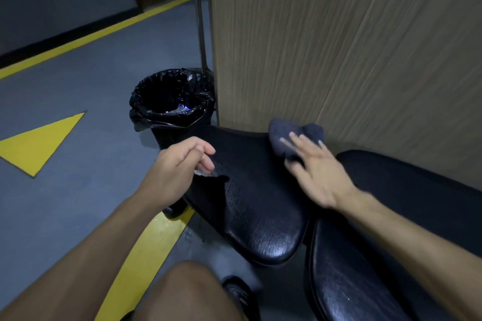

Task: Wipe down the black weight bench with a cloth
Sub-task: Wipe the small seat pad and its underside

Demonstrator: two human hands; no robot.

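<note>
The black weight bench seat pad [258,206] lies in the middle of the view, with the longer back pad [365,255] beside it on the right. A dark grey cloth [287,135] rests bunched on the far end of the seat pad. My right hand [318,167] lies flat on the cloth, fingers spread, pressing it against the pad. My left hand [182,167] grips the torn left edge of the seat pad, where pale padding shows under the fingertips. The image is blurred around the right hand.
A bin lined with a black bag [172,101] stands just beyond the seat's far end. A wood-grain panel [339,47] rises directly behind the bench. A metal pole [199,21] leans by the panel. Grey floor with yellow markings [39,143] spreads left. My knee [187,294] is below.
</note>
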